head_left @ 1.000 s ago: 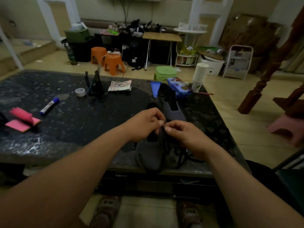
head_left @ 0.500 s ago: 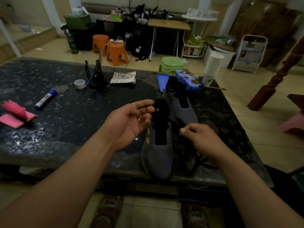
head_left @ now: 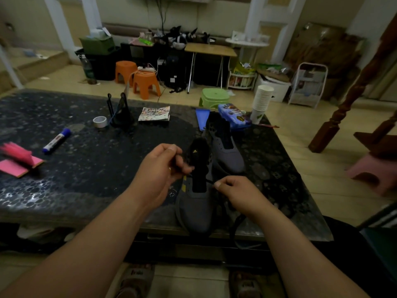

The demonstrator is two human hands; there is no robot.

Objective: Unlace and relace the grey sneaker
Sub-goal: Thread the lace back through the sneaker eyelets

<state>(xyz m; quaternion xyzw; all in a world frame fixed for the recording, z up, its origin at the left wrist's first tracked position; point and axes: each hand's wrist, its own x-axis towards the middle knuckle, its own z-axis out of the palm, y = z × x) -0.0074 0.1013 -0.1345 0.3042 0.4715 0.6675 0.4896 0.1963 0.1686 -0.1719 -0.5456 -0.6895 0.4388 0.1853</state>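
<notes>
At the very bottom, below the table edge, your two sandalled feet (head_left: 135, 280) rest on the tile floor. Just above, at the near edge of the dark speckled table (head_left: 86, 168), stands the grey sneaker (head_left: 197, 211), toe toward you, black tongue up, yellow stripes on its left side.

Your left hand (head_left: 159, 171) is at the sneaker's left, beside the tongue. Its fingers are curled in, w/ thumb & forefinger pinching the black lace (head_left: 206, 180). Your right hand (head_left: 238, 192) is at the sneaker's right w/ fingers folded, thumb & forefinger pinched on the same lace. A short stretch runs across the tongue btwn the two hands. More loose lace lies on the tabletop under your right wrist.

Right behind is a second grey sneaker (head_left: 227, 155), toe also toward you; can't tell if the two touch.

Farther left lie a blurred pink pad (head_left: 12, 167) & a blue-capped marker (head_left: 57, 140). At mid-table are a tape roll (head_left: 100, 121), a black stand (head_left: 122, 112) & a colourful booklet (head_left: 154, 114). At the far right corner are a blue flat piece (head_left: 202, 118), a blue pencil case (head_left: 234, 116) & a stack of paper cups (head_left: 261, 102).

On the floor beyond the table are a green stool (head_left: 214, 96) & two orange stools (head_left: 146, 83). A pink stool (head_left: 373, 173) sits off to the right.
</notes>
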